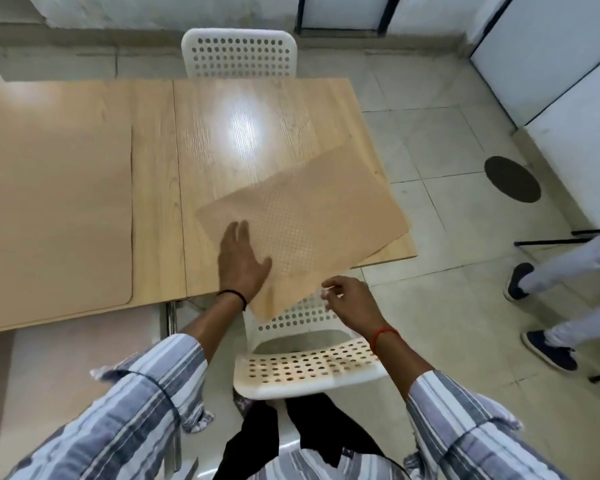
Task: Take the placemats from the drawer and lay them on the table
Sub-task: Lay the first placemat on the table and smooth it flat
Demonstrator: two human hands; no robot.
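A tan placemat (312, 216) lies askew on the right part of the wooden table (229, 109), its near corner hanging over the table's front edge. My left hand (241, 259) rests flat on its left side, fingers spread. My right hand (352, 299) hovers just off the mat's near edge, fingers loosely curled and holding nothing. A second tan placemat (52, 216) lies flat on the left part of the table. No drawer is in view.
A white perforated chair (309, 368) stands between me and the table, under the mat's overhanging corner. Another white chair (239, 53) is at the far side. A person's legs and dark shoes (548, 348) are on the tiled floor at right.
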